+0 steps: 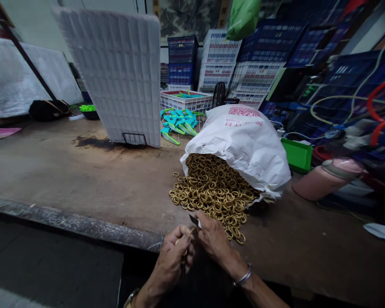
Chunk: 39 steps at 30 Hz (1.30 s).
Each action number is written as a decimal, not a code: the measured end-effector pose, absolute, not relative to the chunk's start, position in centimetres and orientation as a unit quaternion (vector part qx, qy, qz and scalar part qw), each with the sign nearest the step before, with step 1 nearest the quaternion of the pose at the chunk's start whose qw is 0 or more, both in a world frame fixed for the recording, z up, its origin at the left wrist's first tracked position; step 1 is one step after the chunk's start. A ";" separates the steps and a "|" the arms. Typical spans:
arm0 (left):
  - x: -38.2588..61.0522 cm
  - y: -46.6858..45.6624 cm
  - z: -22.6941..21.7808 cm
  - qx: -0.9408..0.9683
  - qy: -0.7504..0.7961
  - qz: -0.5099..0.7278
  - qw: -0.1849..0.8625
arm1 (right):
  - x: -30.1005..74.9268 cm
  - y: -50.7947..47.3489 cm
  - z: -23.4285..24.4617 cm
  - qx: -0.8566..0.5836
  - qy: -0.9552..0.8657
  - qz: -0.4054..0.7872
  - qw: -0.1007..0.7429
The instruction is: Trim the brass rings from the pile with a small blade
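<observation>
Pinching: left fingers (179, 232), ring (191, 230); right fingers (202, 219), blade (194, 220) | both near table edge (83, 223) | tabletop (57, 175) stretching left of sack (227, 134)

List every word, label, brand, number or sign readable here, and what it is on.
No text reads clearly.
White sack: a red printed block and a row of red characters beneath, too blurred to read.
Dark blue crate: a yellow mark, too small to read.
Wall picture: any lettering is too dark to read.
Gold-coloured rings: no lettering visible.
</observation>
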<state>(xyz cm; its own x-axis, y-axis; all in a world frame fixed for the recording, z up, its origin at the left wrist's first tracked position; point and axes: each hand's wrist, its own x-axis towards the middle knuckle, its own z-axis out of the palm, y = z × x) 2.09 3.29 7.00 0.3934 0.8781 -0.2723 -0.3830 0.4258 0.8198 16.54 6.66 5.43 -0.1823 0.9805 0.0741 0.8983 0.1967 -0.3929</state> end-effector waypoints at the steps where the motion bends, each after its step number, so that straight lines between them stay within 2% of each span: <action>1: 2.1 3.4 6.9 0.315 0.359 0.423 0.770 | 16.4 7.0 5.7 -0.628 -0.752 0.119 0.163; 4: 1.8 3.9 6.7 0.274 0.359 0.437 0.778 | 16.0 8.2 6.1 -0.655 -0.738 0.076 0.146; 11: 1.0 4.2 5.9 0.215 0.344 0.454 0.794 | 15.2 10.0 5.3 -0.682 -0.730 0.034 0.035; 18: 0.4 4.8 5.0 0.129 0.302 0.448 0.832 | 15.5 9.9 5.2 -0.671 -0.740 0.019 0.040; 28: 0.7 5.1 4.7 0.114 0.339 0.456 0.815 | 15.3 10.0 5.2 -0.672 -0.740 0.025 0.030; 34: 1.3 5.4 4.9 0.221 0.386 0.467 0.765 | 16.1 9.4 5.2 -0.656 -0.740 0.083 0.125; 39: 2.4 6.2 4.9 0.296 0.464 0.471 0.690 | 16.9 8.8 5.4 -0.610 -0.670 0.291 0.306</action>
<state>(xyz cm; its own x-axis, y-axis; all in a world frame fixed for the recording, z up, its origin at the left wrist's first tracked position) 2.37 6.17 4.91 0.1272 0.9240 -0.3606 -0.3748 0.3814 0.8451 16.92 8.82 5.39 -0.0679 0.9962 0.0549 0.6397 0.0857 -0.7638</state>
